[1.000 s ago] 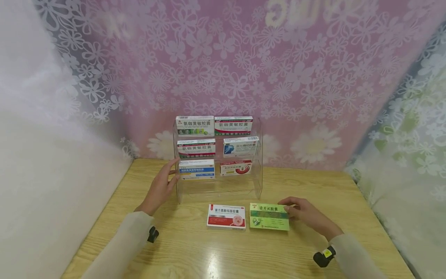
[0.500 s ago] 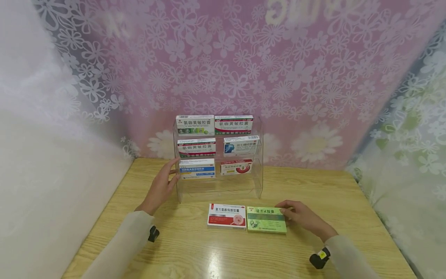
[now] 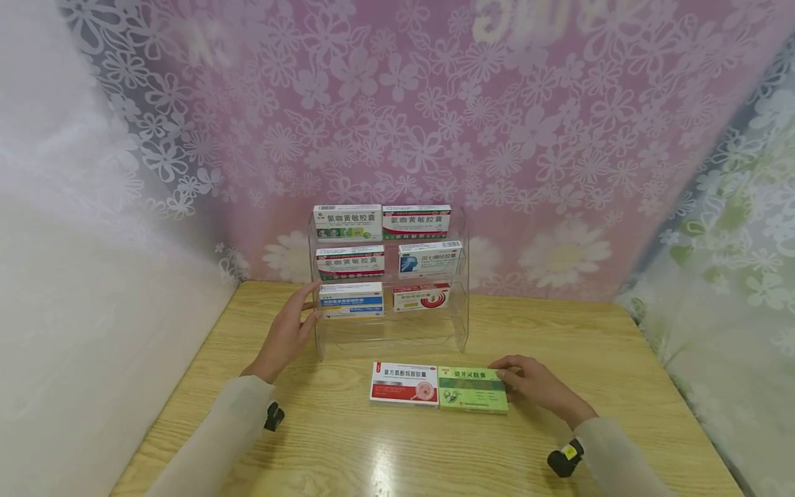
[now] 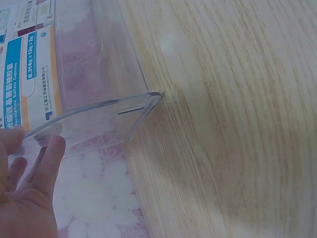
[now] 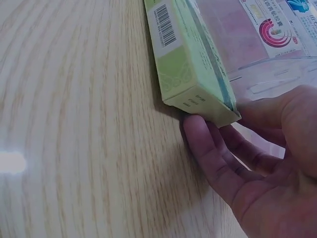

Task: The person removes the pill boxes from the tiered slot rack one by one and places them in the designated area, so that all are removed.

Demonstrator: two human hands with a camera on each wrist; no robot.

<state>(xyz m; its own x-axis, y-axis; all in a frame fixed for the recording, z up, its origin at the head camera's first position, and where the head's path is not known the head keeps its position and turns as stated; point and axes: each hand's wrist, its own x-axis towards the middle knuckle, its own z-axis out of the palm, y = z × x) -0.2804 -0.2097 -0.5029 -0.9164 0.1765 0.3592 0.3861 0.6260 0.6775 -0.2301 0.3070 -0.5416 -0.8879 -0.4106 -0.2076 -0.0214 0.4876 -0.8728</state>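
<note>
A green medicine box lies on the table, its left end right at a red-and-white medicine box. My right hand pinches the green box by its far right corner. In the right wrist view, thumb and fingers stand around the corner of the green box. My left hand touches the left side of the clear display rack with relaxed fingers. The left wrist view has the thumb at the rack's front edge and the other fingers fairly straight along its outer side.
The rack carries several medicine boxes in three tiers, two to a tier; a blue-and-white box and a red-and-white swirl box sit lowest. A pink floral cloth hangs behind the wooden table, with pale cloth at both sides.
My right hand has slid the green box left and slightly toward me, up against the red-and-white box, and it has gone from tilted to lying flat. The left hand and rack have stayed put.
</note>
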